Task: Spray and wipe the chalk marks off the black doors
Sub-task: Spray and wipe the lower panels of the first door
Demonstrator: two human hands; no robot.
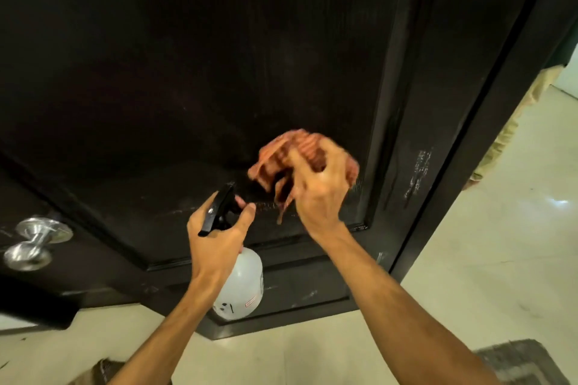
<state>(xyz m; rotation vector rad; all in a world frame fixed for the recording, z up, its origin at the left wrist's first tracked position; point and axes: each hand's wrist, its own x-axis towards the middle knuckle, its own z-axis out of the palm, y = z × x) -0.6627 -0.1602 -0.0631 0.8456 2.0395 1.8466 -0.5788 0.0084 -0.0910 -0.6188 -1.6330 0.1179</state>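
I am wiping the lower panel of the black door (187, 72) with a soft, limp cloth (300, 150) bunched in my curled right hand (316, 184), my left hand (215, 237) gripping the light spray bottle (240, 287) by its neck.

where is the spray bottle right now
In the head view the spray bottle is low centre, gripped by the left hand before the black door, left of the cloth in the right hand.

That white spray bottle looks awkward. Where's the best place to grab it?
Probably the narrow neck under the black trigger head, coming from the side away from the door, as the left hand does. The spray bottle has a wide round body, and its nozzle faces the door.
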